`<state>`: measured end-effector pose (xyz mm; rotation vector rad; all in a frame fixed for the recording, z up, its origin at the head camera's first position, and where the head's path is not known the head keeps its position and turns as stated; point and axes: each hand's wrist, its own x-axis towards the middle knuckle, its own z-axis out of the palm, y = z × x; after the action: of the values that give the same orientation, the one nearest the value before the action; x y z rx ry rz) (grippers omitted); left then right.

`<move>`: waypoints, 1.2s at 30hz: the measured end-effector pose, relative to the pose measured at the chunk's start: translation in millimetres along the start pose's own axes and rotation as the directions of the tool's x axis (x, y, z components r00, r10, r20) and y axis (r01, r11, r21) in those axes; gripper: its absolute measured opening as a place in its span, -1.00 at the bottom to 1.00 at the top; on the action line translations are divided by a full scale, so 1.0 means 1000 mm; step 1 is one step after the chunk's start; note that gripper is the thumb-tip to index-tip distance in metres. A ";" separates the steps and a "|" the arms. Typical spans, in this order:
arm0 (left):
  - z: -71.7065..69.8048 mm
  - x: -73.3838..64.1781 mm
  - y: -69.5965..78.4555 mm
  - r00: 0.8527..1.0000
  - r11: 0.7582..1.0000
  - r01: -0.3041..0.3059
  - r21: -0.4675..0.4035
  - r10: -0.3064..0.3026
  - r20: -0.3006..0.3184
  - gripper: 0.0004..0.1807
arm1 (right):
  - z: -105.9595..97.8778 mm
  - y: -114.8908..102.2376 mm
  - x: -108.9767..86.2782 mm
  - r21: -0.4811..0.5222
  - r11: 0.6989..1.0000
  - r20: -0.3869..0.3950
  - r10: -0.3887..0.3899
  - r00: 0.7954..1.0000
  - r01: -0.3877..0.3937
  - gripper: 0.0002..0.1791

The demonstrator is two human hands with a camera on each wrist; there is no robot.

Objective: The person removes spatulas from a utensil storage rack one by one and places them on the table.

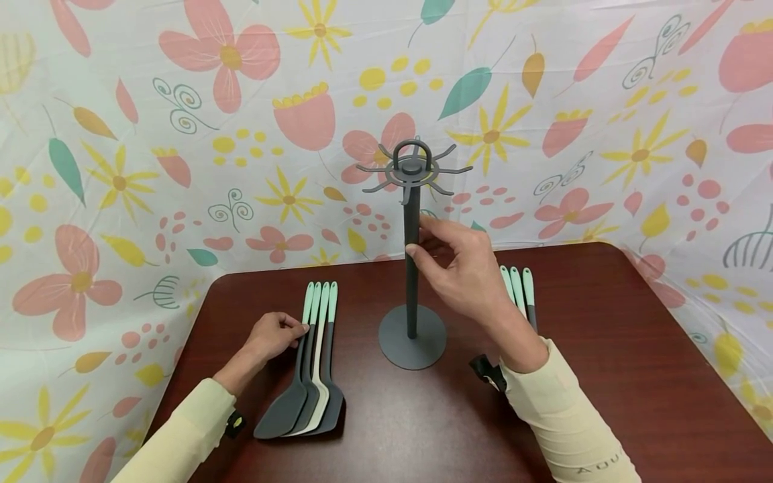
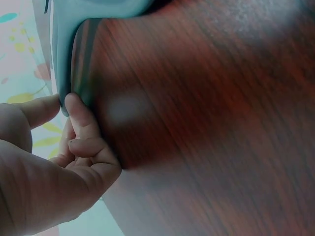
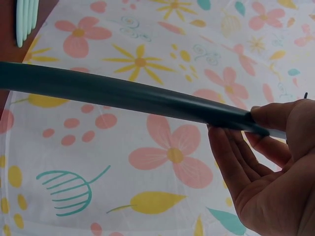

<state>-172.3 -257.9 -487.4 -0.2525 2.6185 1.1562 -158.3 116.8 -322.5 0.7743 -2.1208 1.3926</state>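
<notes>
A dark grey utensil stand (image 1: 412,288) stands upright on a round base, with a ring of hooks and a loop handle on top. My right hand (image 1: 468,272) pinches its pole (image 3: 123,96) below the hooks, thumb and fingers on opposite sides. To the left lies a row of kitchen utensils with mint handle ends. My left hand (image 1: 272,337) pinches the outermost one, a dark grey spatula (image 1: 280,410), by its handle (image 2: 63,73). Beside that spatula lie two more dark grey utensils and a cream one (image 1: 320,402), heads overlapping toward me.
More mint-handled utensils (image 1: 528,285) lie right of the stand, partly hidden behind my right wrist. Everything rests on a dark brown table (image 1: 410,429). A flower-patterned cloth (image 1: 338,221) hangs behind the table and along its sides.
</notes>
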 end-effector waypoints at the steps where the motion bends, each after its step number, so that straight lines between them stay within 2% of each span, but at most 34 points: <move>1: 0.000 0.000 0.000 1.000 1.000 0.000 -0.001 0.000 0.001 -0.70 | 0.000 0.000 0.000 -0.001 1.000 0.001 0.001 1.000 -0.001 -0.68; 18: -0.002 0.002 -0.002 1.000 1.000 0.014 0.012 -0.014 0.004 -0.70 | 0.000 0.000 -0.001 -0.023 1.000 0.007 0.013 1.000 -0.012 -0.66; 25: -0.005 -0.006 0.003 0.999 0.992 -0.029 0.119 0.027 0.018 -0.62 | 0.001 -0.001 -0.001 -0.015 1.000 0.000 0.008 1.000 -0.008 -0.65; 29: -0.008 -0.011 0.008 1.000 0.986 -0.031 0.164 0.031 -0.001 -0.58 | 0.001 -0.001 -0.001 -0.022 1.000 -0.003 0.010 1.000 -0.010 -0.64; 32: -0.012 -0.014 0.012 0.999 0.988 -0.035 0.150 0.039 -0.020 -0.58 | 0.001 -0.002 -0.001 -0.022 1.000 0.001 0.012 1.000 -0.012 -0.65; 36: -0.016 -0.017 0.019 0.996 0.990 -0.076 0.118 0.082 -0.042 -0.61 | 0.000 -0.002 -0.001 -0.024 1.000 0.001 0.013 1.000 -0.013 -0.65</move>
<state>-163.5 -256.7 -458.2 -0.1558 2.7480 1.0289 -156.1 116.0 -321.7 0.7531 -2.1431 1.3710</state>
